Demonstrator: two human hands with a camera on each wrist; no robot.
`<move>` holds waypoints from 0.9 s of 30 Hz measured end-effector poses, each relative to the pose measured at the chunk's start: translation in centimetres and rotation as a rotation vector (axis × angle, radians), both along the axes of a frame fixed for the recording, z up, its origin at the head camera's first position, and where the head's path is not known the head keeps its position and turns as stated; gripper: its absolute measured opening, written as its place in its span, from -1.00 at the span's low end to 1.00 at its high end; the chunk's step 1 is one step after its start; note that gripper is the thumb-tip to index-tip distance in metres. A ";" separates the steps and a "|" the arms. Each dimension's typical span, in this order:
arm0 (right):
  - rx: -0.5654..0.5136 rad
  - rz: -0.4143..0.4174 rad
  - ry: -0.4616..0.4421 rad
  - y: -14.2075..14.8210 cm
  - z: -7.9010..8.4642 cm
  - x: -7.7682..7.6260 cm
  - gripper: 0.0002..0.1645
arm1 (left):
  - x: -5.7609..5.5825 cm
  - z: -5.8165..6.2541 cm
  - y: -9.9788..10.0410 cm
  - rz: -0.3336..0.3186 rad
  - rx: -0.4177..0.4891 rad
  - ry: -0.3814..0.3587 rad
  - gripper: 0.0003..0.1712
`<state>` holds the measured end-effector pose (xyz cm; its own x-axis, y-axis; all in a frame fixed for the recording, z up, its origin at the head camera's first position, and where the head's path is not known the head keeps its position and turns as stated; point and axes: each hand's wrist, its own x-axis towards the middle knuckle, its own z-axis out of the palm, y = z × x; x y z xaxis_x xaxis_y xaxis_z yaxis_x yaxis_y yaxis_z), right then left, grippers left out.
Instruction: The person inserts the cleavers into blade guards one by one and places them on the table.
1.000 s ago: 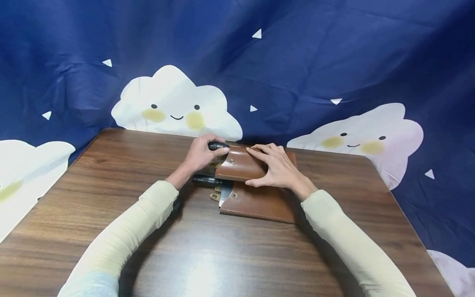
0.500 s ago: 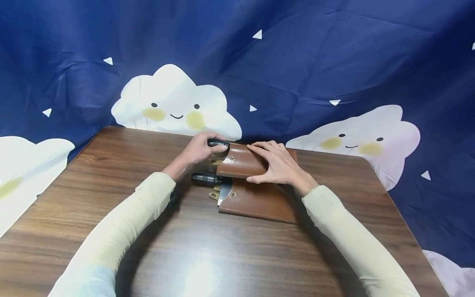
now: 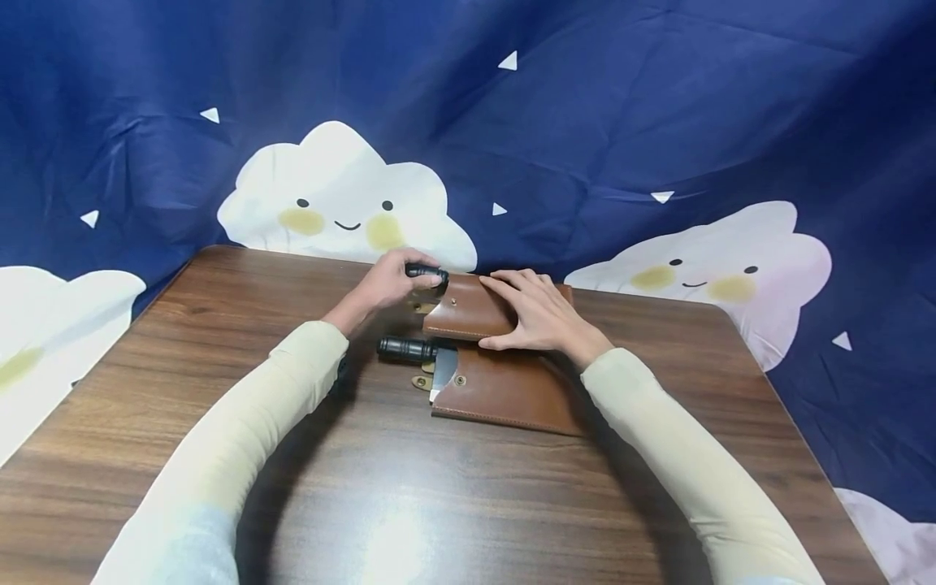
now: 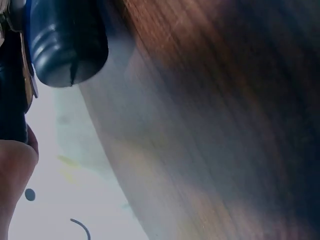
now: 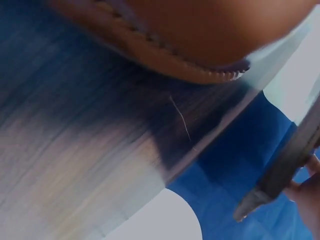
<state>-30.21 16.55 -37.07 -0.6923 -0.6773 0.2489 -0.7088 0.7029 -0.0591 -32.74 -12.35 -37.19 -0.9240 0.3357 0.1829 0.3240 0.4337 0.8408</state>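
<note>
My left hand (image 3: 383, 283) holds the black ribbed handle (image 3: 426, 273) of the farther of two knives, thumb on its near side. That knife's blade is hidden in a brown leather sheath (image 3: 464, 313). Across this sheath spreads my right hand (image 3: 537, 313), fingers on the far part and thumb at the near stitched edge. Just in front lies the second knife, its black handle (image 3: 405, 349) pointing left and a strip of grey blade (image 3: 444, 370) showing at the mouth of its sheath (image 3: 512, 390). The right wrist view shows fingers (image 5: 306, 197) against the held sheath (image 5: 295, 150).
Both sheaths are near the back of a brown wood-grain table (image 3: 395, 487). A snap strap (image 3: 422, 382) sticks out left from the nearer sheath. Behind the table's back edge hangs a blue curtain (image 3: 585, 106) with white cloud faces.
The held knife and sheath have shifted slightly away and to the left, with both hands moving along. The nearer knife stays in place.
</note>
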 end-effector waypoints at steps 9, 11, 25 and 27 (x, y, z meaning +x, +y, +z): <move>0.048 -0.027 -0.047 -0.9 -0.2 -1.3 0.31 | -1.5 -0.7 -0.3 0.042 0.057 -0.060 -0.63; 0.059 -0.035 -0.070 -1.0 -0.2 -1.4 0.31 | -1.8 -0.9 -0.3 0.043 0.064 -0.070 -0.63; 0.092 -0.046 -0.148 -1.5 -1.2 -2.7 0.32 | -2.7 -1.9 -0.4 0.045 0.040 -0.102 -0.63; 0.102 -0.044 -0.160 -1.6 -1.4 -2.8 0.32 | -2.8 -2.2 -0.5 0.041 0.035 -0.103 -0.65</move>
<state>-32.96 14.96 -38.48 -0.7470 -0.6617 0.0649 -0.6647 0.7410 -0.0959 -35.53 -12.84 -39.38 -0.9513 0.2925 0.0972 0.2178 0.4149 0.8834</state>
